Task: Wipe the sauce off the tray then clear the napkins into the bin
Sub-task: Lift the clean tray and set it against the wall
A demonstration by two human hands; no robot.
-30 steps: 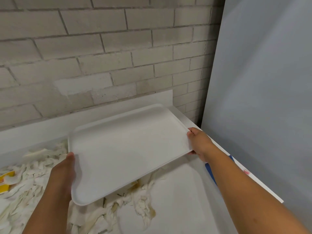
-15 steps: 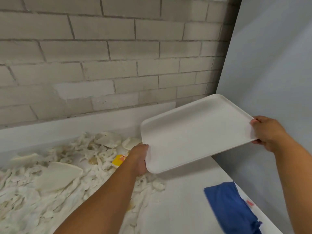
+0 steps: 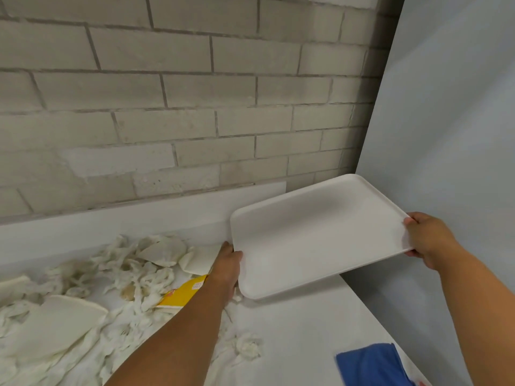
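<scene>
I hold a white rectangular tray (image 3: pixel 315 235) in the air over the right end of a white surface. Its top looks bare, with no sauce visible. My left hand (image 3: pixel 227 267) grips its near-left corner and my right hand (image 3: pixel 427 238) grips its right edge. To the left, a large heap of crumpled white napkins (image 3: pixel 119 274) fills a white bin (image 3: pixel 156 218), some stained brownish. One loose crumpled napkin (image 3: pixel 248 346) lies near my left forearm.
A yellow packet (image 3: pixel 184 293) and white plate-like pieces (image 3: pixel 58 316) lie among the napkins. A blue cloth (image 3: pixel 373 366) sits at the bottom right on the white surface (image 3: pixel 306 330). A brick wall stands behind; a grey panel (image 3: pixel 446 135) closes off the right.
The tray has been carried from over the napkin heap to the right, both hands still gripping it. The view has swung right, bringing the blue cloth into sight.
</scene>
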